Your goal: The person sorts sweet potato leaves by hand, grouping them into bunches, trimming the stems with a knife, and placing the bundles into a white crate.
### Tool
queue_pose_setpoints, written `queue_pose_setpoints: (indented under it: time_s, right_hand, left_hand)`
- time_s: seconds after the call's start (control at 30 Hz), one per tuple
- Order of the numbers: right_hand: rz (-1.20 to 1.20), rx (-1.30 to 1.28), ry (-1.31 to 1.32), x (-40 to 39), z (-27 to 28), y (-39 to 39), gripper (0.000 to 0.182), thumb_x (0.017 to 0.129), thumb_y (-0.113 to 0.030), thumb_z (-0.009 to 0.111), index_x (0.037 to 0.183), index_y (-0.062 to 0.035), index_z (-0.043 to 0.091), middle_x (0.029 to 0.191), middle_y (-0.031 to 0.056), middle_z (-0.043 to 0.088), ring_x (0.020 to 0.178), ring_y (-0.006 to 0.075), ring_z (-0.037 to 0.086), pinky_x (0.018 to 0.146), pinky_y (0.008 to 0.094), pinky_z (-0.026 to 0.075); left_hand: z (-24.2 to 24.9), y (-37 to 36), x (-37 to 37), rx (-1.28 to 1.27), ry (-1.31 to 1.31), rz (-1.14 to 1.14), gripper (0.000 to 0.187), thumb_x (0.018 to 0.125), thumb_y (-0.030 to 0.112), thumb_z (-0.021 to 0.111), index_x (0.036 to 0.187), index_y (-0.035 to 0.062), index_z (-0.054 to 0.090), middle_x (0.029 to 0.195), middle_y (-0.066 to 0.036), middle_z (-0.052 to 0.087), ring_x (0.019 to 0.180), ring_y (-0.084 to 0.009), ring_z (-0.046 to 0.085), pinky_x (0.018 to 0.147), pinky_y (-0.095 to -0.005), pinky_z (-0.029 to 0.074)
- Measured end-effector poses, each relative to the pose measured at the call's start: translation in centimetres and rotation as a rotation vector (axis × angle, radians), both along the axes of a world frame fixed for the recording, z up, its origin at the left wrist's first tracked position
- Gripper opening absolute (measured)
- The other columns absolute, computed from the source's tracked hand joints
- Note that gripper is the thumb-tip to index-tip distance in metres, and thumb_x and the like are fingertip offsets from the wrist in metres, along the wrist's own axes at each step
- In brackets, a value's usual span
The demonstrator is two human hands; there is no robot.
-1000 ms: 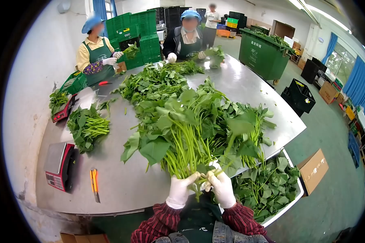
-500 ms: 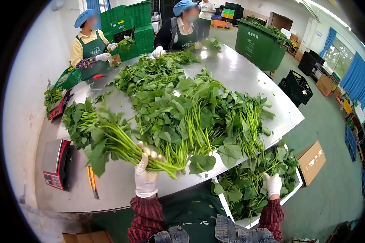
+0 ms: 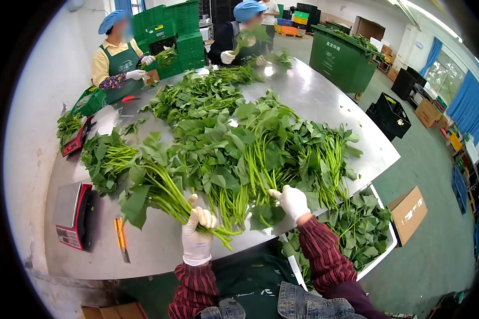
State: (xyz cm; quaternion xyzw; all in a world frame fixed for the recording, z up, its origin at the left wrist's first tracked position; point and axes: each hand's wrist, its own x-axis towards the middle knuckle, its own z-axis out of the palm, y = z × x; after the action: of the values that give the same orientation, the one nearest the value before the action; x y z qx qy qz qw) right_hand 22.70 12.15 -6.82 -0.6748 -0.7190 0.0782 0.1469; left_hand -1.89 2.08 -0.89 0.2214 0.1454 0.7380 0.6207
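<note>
My left hand (image 3: 198,234), in a white glove, is closed around the stems of a bunch of leafy greens (image 3: 162,183). The bunch lies slanted, leaves to the upper left, cut ends sticking out to the right of my fist. My gloved right hand (image 3: 292,203) hovers at the table's near edge, beside the stems of the big pile of greens (image 3: 218,143). Its index finger and thumb point left, slightly apart, with nothing visible between them; the other fingers are partly hidden. Below it stands a white box (image 3: 379,260) of loose greens.
On the metal table (image 3: 159,244) are a red scale (image 3: 73,215), an orange-yellow cutter (image 3: 121,239) and a smaller greens heap (image 3: 104,159). Across it, two people in blue caps handle greens. A green bin (image 3: 339,58), black crate (image 3: 389,114) and cardboard (image 3: 408,215) stand right.
My right hand has risen from the white box and moved left to the table edge. The held bunch has shifted slightly down and right. The far middle person has lifted some greens.
</note>
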Motion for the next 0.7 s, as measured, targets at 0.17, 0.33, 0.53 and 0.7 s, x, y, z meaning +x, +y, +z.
queue_pose_setpoints:
  time_s: [0.17,0.33,0.53,0.7]
  right_hand:
    - [-0.094,-0.264,1.008,0.7,6.5,-0.6,0.03,0.088,-0.024,0.059,0.069,-0.001,0.057,0.05,0.0044,0.049,0.041,0.0129,0.049,0.044,0.0267,0.04]
    - [-0.109,0.032,0.889,0.3,10.5,-5.2,0.033,0.088,-0.024,0.06,0.066,-0.0002,0.057,0.048,-0.0019,0.048,0.04,0.0057,0.043,0.038,0.0224,0.033]
    - [0.234,0.442,0.48,-2.9,4.7,-10.2,0.031,0.082,-0.014,0.065,0.059,-0.0042,0.046,0.05,0.0136,0.047,0.042,0.0297,0.049,0.041,0.0372,0.038]
    - [0.216,0.572,0.229,-1.8,1.5,-11.8,0.023,0.083,-0.008,0.063,0.066,-0.0056,0.048,0.053,0.0069,0.046,0.043,0.0219,0.051,0.041,0.034,0.041]
  left_hand:
    - [-0.9,0.1,-0.7,-0.026,-0.014,0.025,0.022,0.089,0.014,0.058,0.109,0.0084,0.051,0.064,0.002,0.04,0.059,-0.0109,0.039,0.058,-0.0263,0.034]
    - [-0.7,0.8,1.4,-0.148,0.092,0.091,0.016,0.086,0.0,0.057,0.097,0.0087,0.052,0.075,-0.002,0.051,0.067,-0.0144,0.05,0.065,-0.0301,0.043]
    - [-0.3,3.1,7.0,-0.212,0.427,-0.047,0.027,0.076,-0.003,0.066,0.098,0.0064,0.054,0.096,-0.007,0.058,0.079,-0.0147,0.057,0.07,-0.0272,0.048]
    - [-1.2,3.2,9.3,-0.304,0.51,-0.047,0.022,0.074,-0.004,0.069,0.09,0.0041,0.056,0.081,-0.003,0.06,0.073,-0.014,0.058,0.071,-0.0257,0.048]
